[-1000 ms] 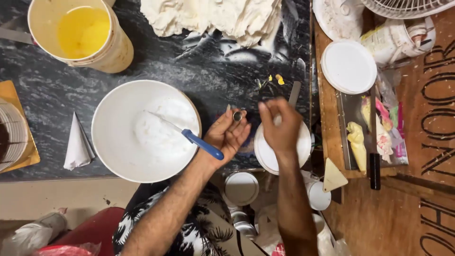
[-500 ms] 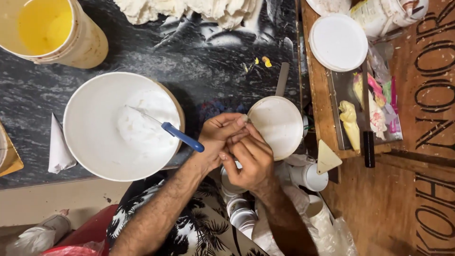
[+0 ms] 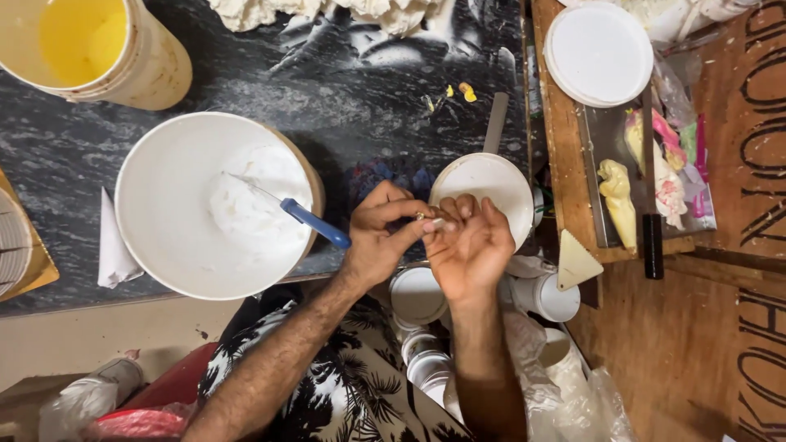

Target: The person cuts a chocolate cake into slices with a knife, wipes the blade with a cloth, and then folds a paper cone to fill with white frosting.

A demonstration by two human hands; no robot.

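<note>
Both hands are pinched shut on one tiny thing: left hand [image 3: 378, 237] and right hand [image 3: 468, 245] meet fingertip to fingertip over the counter's front edge, holding a small metal piece [image 3: 429, 219], beside the white lid [image 3: 485, 192]. Looks light, hard and slippery, so I'd grip its sides. It's shiny, mostly hidden by fingers. The frosting bowl [image 3: 164, 245] sits left.
</note>
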